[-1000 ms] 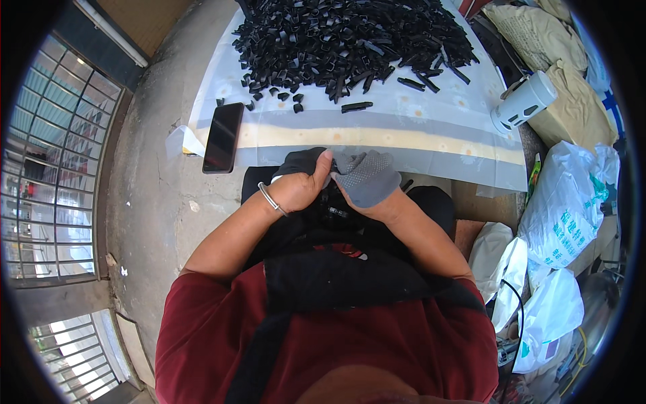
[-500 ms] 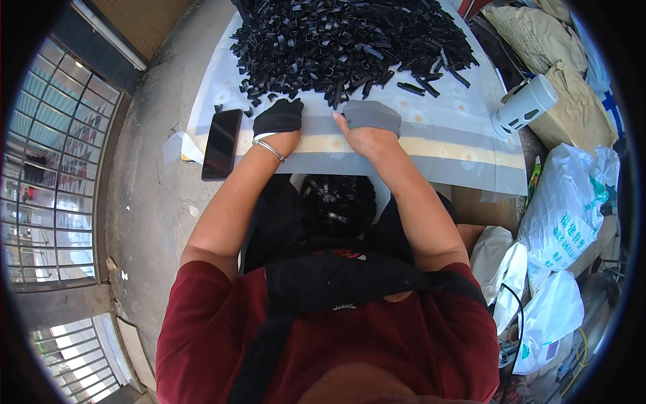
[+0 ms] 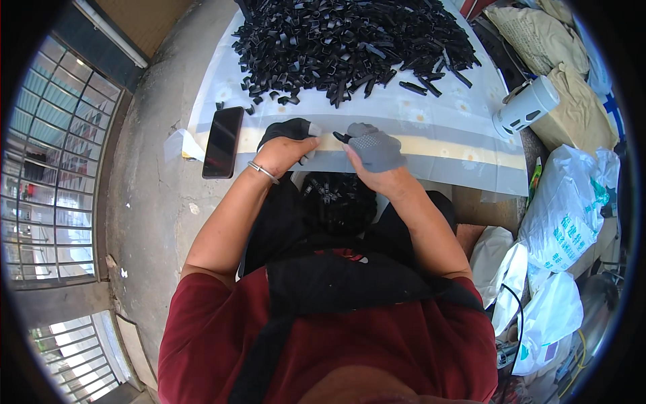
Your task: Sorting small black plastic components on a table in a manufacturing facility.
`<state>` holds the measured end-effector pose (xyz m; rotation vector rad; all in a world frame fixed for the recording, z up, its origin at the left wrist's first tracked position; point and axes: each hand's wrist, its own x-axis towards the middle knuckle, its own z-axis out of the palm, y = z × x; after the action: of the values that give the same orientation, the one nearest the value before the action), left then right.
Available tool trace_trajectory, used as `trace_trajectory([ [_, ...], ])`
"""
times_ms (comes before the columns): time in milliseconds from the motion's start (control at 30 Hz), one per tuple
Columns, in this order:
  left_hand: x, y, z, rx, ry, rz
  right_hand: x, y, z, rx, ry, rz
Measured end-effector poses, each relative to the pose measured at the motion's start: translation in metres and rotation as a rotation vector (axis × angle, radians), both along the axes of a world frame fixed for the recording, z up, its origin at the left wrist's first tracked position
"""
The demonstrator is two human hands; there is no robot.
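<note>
My left hand (image 3: 288, 140), in a black glove with pale fingertips, is above the near part of the flower-patterned tablecloth (image 3: 431, 145). Its thumb and fingers are pressed together, and whatever they may hold is hidden. Facing it, my right hand (image 3: 377, 149), in a grey glove with the thumb bare, pinches a small black plastic piece (image 3: 342, 137) that points toward the left hand. Beyond both hands lies a big heap of similar black pieces (image 3: 343, 50). Below the table edge, between my legs, a container holds more black pieces (image 3: 338, 202).
A dark phone (image 3: 223, 143) lies at the table's left edge. Near the right edge a white tumbler (image 3: 526, 108) leans over. Stuffed plastic bags (image 3: 562, 209) and tan sacks (image 3: 562, 108) crowd the right side. A barred window (image 3: 57, 168) is at the left.
Both hands have drawn back from the heap toward the near table edge. A black piece now shows in the right hand's pinch, and the left thumb has come into view.
</note>
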<state>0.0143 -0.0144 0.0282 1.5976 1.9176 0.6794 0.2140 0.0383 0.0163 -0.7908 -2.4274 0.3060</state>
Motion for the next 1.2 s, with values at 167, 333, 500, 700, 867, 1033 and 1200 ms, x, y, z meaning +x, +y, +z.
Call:
trace_trajectory([
  [167,0.021,-0.02,-0.019,-0.198,-0.743,0.117,0.0,-0.029,0.008,0.047,-0.022,0.038],
  [333,0.034,-0.031,0.015,-0.203,-0.461,-0.098,0.005,-0.029,0.009,0.063,-0.031,0.066],
  [500,0.033,-0.039,-0.004,-0.038,-0.827,-0.122,0.002,-0.031,0.007,-0.071,0.027,0.149],
  [700,0.032,-0.043,0.003,-0.093,-0.593,-0.16,0.002,-0.036,-0.003,-0.014,0.118,0.112],
  [867,0.032,-0.046,-0.01,-0.097,-0.188,-0.052,-0.004,-0.041,0.011,-0.101,0.123,0.097],
  [1033,0.029,-0.043,-0.005,0.147,-0.388,-0.027,0.012,-0.038,0.023,-0.041,0.111,0.037],
  [1200,0.027,-0.043,0.012,0.093,-0.341,-0.102,0.02,-0.038,0.023,-0.072,0.064,0.084],
])
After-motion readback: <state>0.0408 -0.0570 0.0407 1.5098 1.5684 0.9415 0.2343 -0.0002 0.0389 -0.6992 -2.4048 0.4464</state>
